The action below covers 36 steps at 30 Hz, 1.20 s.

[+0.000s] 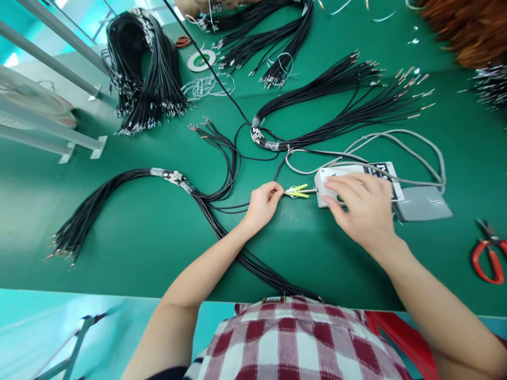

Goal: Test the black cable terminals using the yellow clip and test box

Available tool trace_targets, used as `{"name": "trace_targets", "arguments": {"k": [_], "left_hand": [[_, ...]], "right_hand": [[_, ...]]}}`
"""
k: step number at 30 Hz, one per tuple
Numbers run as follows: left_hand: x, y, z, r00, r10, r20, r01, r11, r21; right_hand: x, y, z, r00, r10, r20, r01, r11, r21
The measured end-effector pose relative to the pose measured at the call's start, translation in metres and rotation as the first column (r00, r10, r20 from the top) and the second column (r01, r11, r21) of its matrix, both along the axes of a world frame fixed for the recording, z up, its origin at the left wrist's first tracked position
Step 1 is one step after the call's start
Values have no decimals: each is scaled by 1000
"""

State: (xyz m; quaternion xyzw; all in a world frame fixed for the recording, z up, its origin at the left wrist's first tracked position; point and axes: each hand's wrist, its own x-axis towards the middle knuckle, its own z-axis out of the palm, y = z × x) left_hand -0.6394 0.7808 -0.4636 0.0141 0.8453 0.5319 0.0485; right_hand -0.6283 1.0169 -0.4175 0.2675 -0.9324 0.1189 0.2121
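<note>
My left hand (263,205) pinches the end of a thin black cable, right at a yellow-green clip (297,191). The clip sits on a metal shaft coming out of a white box (325,182) with dark lettering. Over that box hovers my right hand (362,206), fingers spread and curved, thumb apart, with nothing seen between them. A bundle of black cables (216,227) runs under my left forearm to the table's front edge. Another bundle (317,89), bent in a U and wrapped with clear film, lies behind the box.
On the green table (138,274) are a grey pedal (423,204), red-handled pliers (489,258) at the right, a hanging black cable bunch (146,74), a tape roll (202,60) and brown strands (471,26). Metal bars (51,124) stand at the left.
</note>
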Motion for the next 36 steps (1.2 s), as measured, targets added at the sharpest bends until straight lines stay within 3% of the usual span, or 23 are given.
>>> {"name": "trace_targets", "arguments": {"k": [2, 4, 7, 13, 18, 21, 22, 23, 26, 29, 32, 35, 36], "left_hand": [[0, 0, 0, 1000, 1, -6, -1, 1000, -2], [0, 1, 0, 1000, 3, -11, -3, 1000, -1], [-1, 1, 1, 1000, 5, -15, -5, 1000, -24], [5, -9, 0, 998, 10, -60, -16, 995, -99], [10, -21, 2, 999, 53, -2, -53, 996, 74], [-11, -58, 22, 956, 294, -7, -285, 930, 234], [-23, -77, 33, 886, 464, -23, -441, 855, 273], [-35, -99, 44, 826, 562, -35, -531, 799, 282], [-69, -159, 71, 758, 652, 1, -633, 735, 245], [-76, -176, 74, 791, 612, -4, -604, 781, 157], [-44, -144, 56, 864, 495, -94, -493, 869, 41], [18, -96, 42, 964, 219, -151, -234, 969, -85], [40, -82, 40, 994, 16, -108, -31, 989, -141]], "right_hand": [[19, 17, -7, 991, -122, -52, 114, 984, -139], [34, 27, -17, 989, -142, -28, 136, 976, -172], [44, 27, -31, 990, -136, -21, 132, 982, -135], [36, 26, -48, 972, -168, -163, 154, 983, -100], [40, 26, -46, 978, -158, -135, 137, 979, -152], [54, 21, -42, 991, -118, -63, 103, 974, -201], [60, 19, -42, 995, -98, -36, 88, 972, -217], [65, 17, -43, 997, -72, -7, 69, 971, -230], [75, 15, -51, 996, 14, 92, 9, 970, -244], [76, 14, -59, 988, 45, 149, -7, 969, -245], [74, 14, -61, 985, 46, 164, -4, 968, -249], [73, 15, -61, 983, 72, 169, -27, 967, -252], [73, 14, -61, 982, 80, 171, -35, 966, -255]]}}
